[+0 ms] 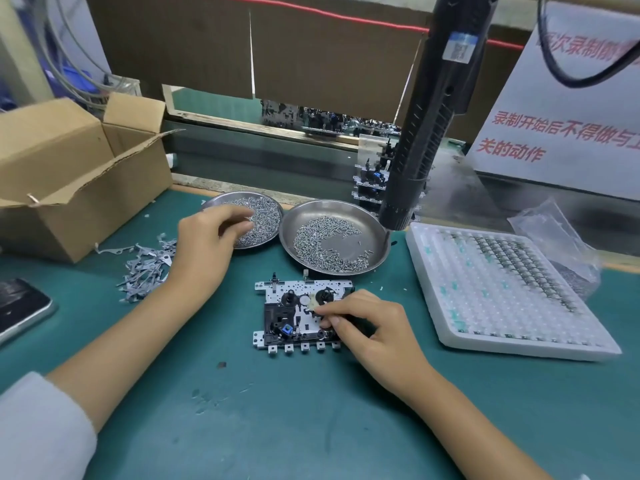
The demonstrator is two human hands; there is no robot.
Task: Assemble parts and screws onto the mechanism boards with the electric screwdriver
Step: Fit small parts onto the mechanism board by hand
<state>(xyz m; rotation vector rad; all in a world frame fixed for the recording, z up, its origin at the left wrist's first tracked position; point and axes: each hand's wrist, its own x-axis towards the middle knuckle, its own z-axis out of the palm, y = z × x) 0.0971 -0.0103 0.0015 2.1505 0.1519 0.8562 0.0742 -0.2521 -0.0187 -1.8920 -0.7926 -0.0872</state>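
Two hands work mid-worktop: right hand (372, 327) pinches a part on the board (298, 315), lying flat, long axis left-right; left hand (207, 244), fingers curled, reaches into the screw dish (266, 199).

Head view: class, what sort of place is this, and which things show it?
Probably a factory assembly station. An electric screwdriver hangs above a green mat; two steel dishes hold loose screws; a mechanism board lies under the right hand, with more boards stacked behind.
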